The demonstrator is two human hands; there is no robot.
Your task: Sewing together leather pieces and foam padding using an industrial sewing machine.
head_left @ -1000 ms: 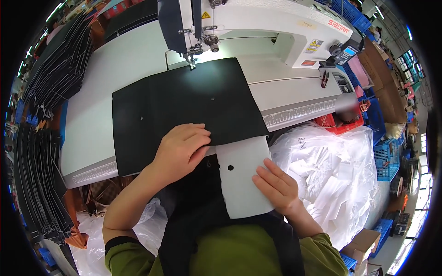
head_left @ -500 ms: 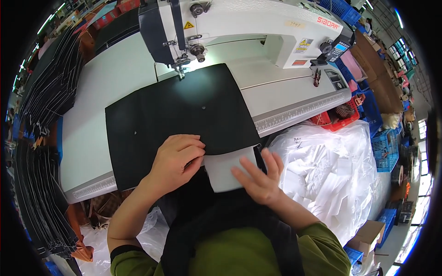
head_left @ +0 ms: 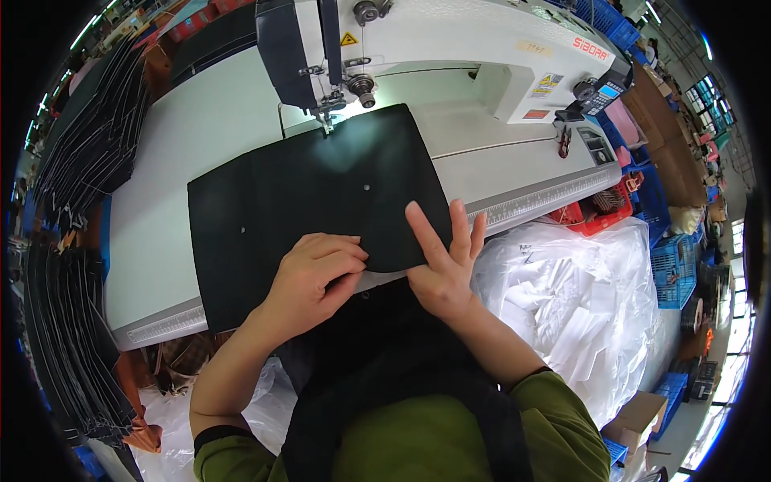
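A black fabric panel (head_left: pixel 301 189) with two small pale dots lies flat on the sewing machine's bed. Its far edge reaches the presser foot (head_left: pixel 327 124) under the lit needle area. My left hand (head_left: pixel 317 273) is closed on the panel's near edge, fingertips on top and thumb tucked against it. At the near right corner, my right hand (head_left: pixel 446 277) pinches the edge between thumb and forefinger, its other three fingers raised and spread. A narrow strip of a white sheet (head_left: pixel 381 280) shows between my hands; the rest is hidden beneath the panel.
The white sewing machine (head_left: pixel 458 40) arches over the far side. Dark stacked panels (head_left: pixel 92 136) rise at the left. At the right are a clear bag of white pieces (head_left: pixel 566 313), a red basket (head_left: pixel 598 210) and blue crates (head_left: pixel 673 269). Small red-handled snips (head_left: pixel 564 142) lie on the table.
My right hand has moved up from the white sheet to the panel's near edge and closed in a pinch. Most of the white sheet has gone out of sight beneath the panel. My left hand stays put.
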